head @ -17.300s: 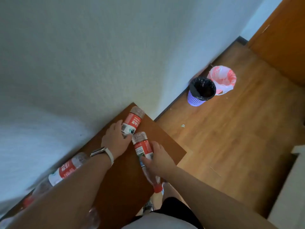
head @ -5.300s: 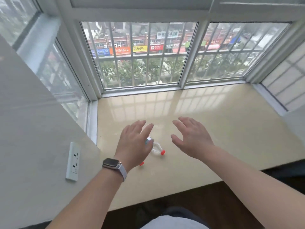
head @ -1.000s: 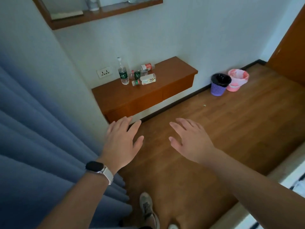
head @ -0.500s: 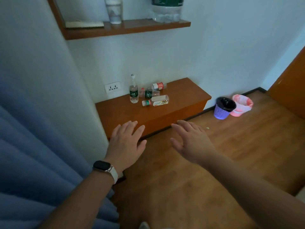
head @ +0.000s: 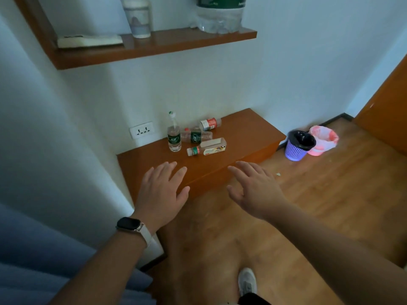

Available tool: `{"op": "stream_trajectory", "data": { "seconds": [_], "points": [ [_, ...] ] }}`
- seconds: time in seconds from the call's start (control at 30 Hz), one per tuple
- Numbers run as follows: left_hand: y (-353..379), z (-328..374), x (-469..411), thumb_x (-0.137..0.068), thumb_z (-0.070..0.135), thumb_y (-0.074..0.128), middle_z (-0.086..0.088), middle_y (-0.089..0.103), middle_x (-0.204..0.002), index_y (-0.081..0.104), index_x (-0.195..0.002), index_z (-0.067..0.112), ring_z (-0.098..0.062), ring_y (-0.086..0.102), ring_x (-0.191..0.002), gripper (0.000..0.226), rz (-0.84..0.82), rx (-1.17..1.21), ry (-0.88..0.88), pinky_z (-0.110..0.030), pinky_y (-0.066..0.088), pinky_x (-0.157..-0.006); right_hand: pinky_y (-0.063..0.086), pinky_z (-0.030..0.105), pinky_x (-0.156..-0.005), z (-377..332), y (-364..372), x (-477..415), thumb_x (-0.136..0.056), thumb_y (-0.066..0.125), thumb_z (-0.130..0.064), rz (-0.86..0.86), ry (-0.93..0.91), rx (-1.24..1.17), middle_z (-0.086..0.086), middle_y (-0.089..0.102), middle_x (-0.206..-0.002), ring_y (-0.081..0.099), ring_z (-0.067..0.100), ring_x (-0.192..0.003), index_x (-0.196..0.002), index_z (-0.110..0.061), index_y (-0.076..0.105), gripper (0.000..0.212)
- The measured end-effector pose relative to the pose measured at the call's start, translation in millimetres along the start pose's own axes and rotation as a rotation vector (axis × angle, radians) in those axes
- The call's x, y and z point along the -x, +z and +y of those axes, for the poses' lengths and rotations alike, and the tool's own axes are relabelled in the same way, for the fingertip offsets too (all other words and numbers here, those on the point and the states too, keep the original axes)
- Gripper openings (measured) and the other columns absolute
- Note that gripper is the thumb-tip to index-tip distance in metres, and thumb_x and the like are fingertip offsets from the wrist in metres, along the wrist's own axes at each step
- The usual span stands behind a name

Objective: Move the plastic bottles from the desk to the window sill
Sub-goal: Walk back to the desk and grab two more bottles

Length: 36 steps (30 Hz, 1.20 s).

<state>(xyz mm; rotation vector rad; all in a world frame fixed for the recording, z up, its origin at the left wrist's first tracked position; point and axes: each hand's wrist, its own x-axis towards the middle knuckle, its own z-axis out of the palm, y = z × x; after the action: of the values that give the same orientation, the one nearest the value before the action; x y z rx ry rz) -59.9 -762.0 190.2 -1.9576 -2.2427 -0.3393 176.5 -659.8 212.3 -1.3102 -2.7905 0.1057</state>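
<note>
Hovering mid-frame at the desk's near edge, left hand and right hand are spread, holding nothing; plastic bottles (one upright, the rest lying) cluster above them near the wall, wooden floor stretching lower right.

Four desk bottles, two bins, one cup.

Pale-strapped black watch — white shoe
</note>
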Motion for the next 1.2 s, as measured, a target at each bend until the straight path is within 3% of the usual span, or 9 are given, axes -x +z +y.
{"op": "stream_trajectory", "data": {
  "seconds": [0.13, 0.37, 0.6, 0.73, 0.9, 1.2],
  "points": [
    [20, 8, -35, -0.094, 0.049, 0.041, -0.011, 0.061, -0.137, 0.059, -0.136, 0.018, -0.032, 0.054, -0.130, 0.055, -0.017, -0.015, -0.009, -0.055, 0.041, -0.106, 0.024, 0.040, -0.117, 31, 15, -33, -0.099, 0.034, -0.059, -0.024, -0.008, -0.012, -0.002, 0.034, -0.158, 0.029, 0.022, -0.146, -0.152, -0.031, 0.031, 0.061],
    [52, 30, -109, -0.093, 0.041, 0.063, -0.012, 0.060, -0.138, 0.057, -0.138, 0.018, -0.032, 0.055, -0.129, 0.051, -0.046, -0.065, -0.113, -0.054, 0.043, -0.104, 0.021, 0.042, -0.119, 97, 34, -120, -0.099, 0.032, -0.061, -0.091, -0.063, -0.118, -0.004, 0.031, -0.160, 0.025, 0.022, -0.148, -0.153, -0.033, 0.027, 0.061],
    [73, 60, -184, -0.096, 0.046, 0.055, -0.007, 0.056, -0.142, 0.053, -0.140, 0.021, -0.028, 0.050, -0.134, 0.051, -0.064, -0.078, -0.215, -0.052, 0.038, -0.110, 0.019, 0.042, -0.119, 166, 34, -194, -0.099, 0.032, -0.061, -0.108, -0.161, -0.160, -0.005, 0.032, -0.159, 0.026, 0.021, -0.147, -0.151, -0.036, 0.028, 0.058],
    [79, 67, -208, -0.096, 0.051, 0.040, -0.006, 0.057, -0.140, 0.054, -0.139, 0.022, -0.027, 0.051, -0.133, 0.054, -0.057, -0.100, -0.254, -0.052, 0.039, -0.110, 0.018, 0.041, -0.119, 176, 31, -226, -0.100, 0.034, -0.059, -0.109, -0.269, -0.197, -0.005, 0.032, -0.159, 0.026, 0.021, -0.147, -0.149, -0.036, 0.032, 0.054],
    [87, 63, -223, -0.091, 0.043, 0.061, -0.005, 0.060, -0.137, 0.059, -0.135, 0.022, -0.027, 0.054, -0.130, 0.049, -0.040, -0.122, -0.309, -0.048, 0.039, -0.107, 0.018, 0.040, -0.120, 179, 30, -253, -0.099, 0.037, -0.056, -0.120, -0.337, -0.256, -0.006, 0.034, -0.157, 0.026, 0.020, -0.147, -0.146, -0.035, 0.036, 0.051],
    [118, 20, -247, -0.090, 0.040, 0.068, -0.007, 0.061, -0.136, 0.059, -0.134, 0.019, -0.028, 0.055, -0.129, 0.049, -0.056, -0.083, -0.416, -0.048, 0.042, -0.105, 0.029, 0.040, -0.114, 178, 76, -305, -0.097, 0.041, -0.054, -0.218, -0.325, -0.207, -0.004, 0.040, -0.153, 0.035, 0.020, -0.141, -0.144, -0.033, 0.039, 0.051]
  ]
}}
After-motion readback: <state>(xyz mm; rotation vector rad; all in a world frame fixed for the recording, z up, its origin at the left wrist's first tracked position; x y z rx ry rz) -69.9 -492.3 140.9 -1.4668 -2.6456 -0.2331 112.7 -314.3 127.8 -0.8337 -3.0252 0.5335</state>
